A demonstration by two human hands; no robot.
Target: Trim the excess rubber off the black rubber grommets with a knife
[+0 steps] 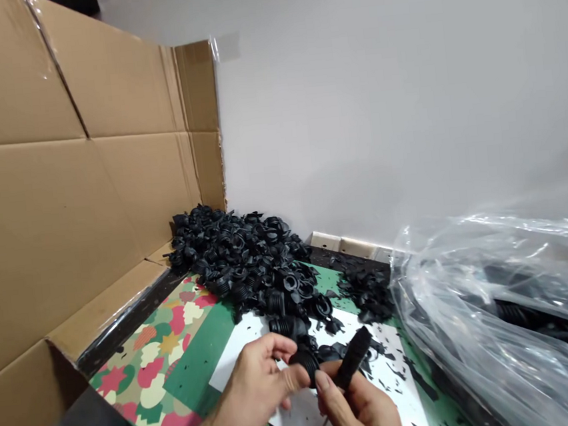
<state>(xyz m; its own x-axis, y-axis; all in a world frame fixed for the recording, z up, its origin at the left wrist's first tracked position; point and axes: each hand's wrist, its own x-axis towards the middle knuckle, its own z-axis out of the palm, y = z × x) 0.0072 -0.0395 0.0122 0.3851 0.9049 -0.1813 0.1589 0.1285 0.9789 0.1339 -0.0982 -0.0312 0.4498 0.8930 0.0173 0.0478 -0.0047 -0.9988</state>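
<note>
My left hand (260,383) pinches a black ribbed rubber part (306,363) between thumb and fingers, above a white sheet (296,416). My right hand (366,409) is closed around a tool with a dark, rough handle (355,355), which sticks up between thumb and forefinger. What looks like a thin metal tip shows below the right fingers; its exact kind I cannot make out. The right thumb also touches the ribbed part. Just beyond the hands lies a large pile of similar black ribbed rubber parts (252,249).
Black scraps (369,292) form a smaller heap to the right of the pile, with bits strewn about. A clear plastic bag (445,318) holding black ribbed pieces stands at right. Cardboard (125,188) walls the left side; a patterned sheet (162,358) lies on the green surface.
</note>
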